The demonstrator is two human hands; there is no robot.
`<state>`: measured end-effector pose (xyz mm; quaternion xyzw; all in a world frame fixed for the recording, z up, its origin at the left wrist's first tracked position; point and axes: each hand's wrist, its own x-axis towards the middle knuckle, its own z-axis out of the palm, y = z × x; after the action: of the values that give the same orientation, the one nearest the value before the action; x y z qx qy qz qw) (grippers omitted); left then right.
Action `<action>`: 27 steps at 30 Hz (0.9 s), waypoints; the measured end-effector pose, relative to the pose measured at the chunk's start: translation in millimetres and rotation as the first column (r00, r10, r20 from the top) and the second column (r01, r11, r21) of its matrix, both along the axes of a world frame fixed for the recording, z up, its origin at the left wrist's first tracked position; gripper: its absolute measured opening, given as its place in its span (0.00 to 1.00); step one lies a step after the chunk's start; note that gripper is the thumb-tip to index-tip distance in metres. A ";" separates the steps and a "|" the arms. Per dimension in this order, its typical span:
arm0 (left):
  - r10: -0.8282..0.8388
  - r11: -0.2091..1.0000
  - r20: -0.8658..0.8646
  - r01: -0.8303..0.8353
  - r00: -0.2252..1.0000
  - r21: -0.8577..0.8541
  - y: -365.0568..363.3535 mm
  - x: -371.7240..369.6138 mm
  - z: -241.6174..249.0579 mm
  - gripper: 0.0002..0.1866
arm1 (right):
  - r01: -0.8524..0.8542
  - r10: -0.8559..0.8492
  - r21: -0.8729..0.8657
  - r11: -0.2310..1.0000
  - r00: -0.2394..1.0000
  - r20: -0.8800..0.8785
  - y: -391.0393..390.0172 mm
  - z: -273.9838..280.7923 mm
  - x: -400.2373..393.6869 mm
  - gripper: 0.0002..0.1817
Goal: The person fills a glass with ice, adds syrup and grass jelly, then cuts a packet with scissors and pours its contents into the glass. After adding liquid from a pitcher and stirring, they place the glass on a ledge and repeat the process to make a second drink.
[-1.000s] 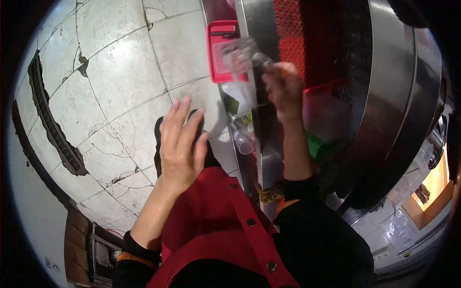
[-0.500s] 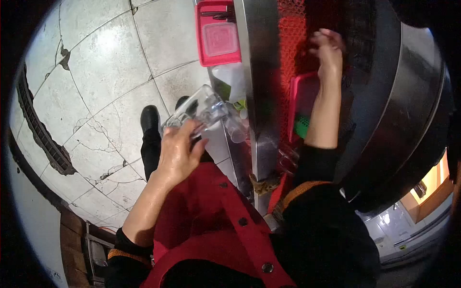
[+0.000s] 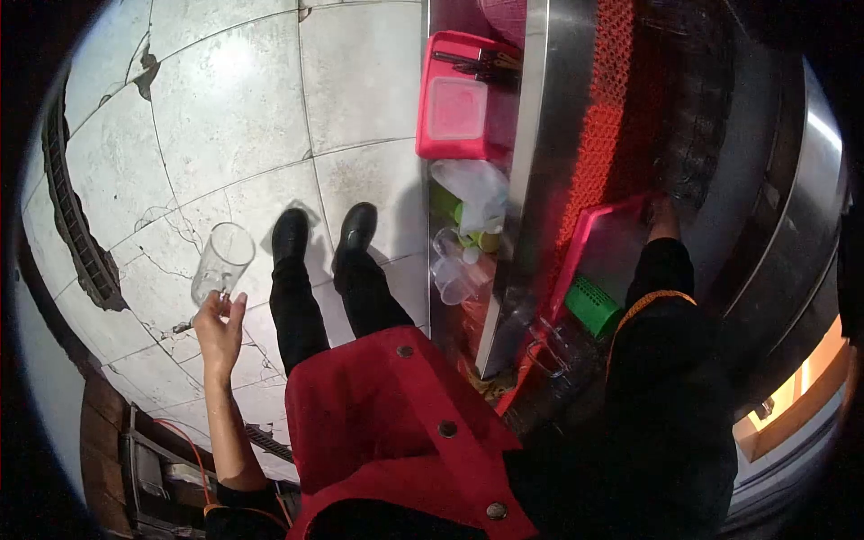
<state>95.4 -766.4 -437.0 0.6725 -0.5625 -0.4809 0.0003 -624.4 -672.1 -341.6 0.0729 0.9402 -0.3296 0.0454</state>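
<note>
no legible txt, brand, label, no. or sign in view; nothing readable on the clear glass, red apron or its studs; same w/ pink box, plastic bag, green basket & floor tiles; far r. side too dark to read

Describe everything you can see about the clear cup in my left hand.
The clear cup is a see-through, colourless cylinder with a round, open rim; it could be glass or clear plastic. It looks whole, with no contents showing, though whether it has a handle is unclear. It leans at a tilt, the rim end pointing away from the left hand, which grips the opposite end. It appears held above the tiled floor, to the left of the black shoes.
</note>
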 end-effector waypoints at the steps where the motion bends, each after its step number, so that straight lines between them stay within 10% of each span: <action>1: 0.040 0.996 0.006 -0.040 0.999 -0.079 9.5 12.8 -13.6 0.16 | 0.002 -0.001 -0.017 1.000 1.000 0.030 1.9 -0.5 -2.2 0.20; 11: 0.162 0.987 -0.074 -0.161 0.984 0.018 29.8 9.3 -46.3 0.14 | -0.005 0.006 -0.040 0.999 0.999 0.038 -3.1 -12.4 -3.5 0.26; 23: 0.047 0.999 -0.310 -0.043 0.950 0.020 15.1 -58.5 3.0 0.13 | -0.020 0.124 0.273 0.962 0.920 -0.372 -70.8 16.1 59.5 0.32; 27: 0.033 0.999 -0.240 -0.031 0.970 0.009 12.7 -34.9 40.1 0.16 | -0.160 0.253 0.490 0.857 0.959 -0.130 -112.1 19.2 139.2 0.35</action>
<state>60.5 -753.6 -396.8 0.6183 -0.5461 -0.5603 0.0743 -485.2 -784.2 -322.4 -0.0517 0.9944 -0.0877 -0.0282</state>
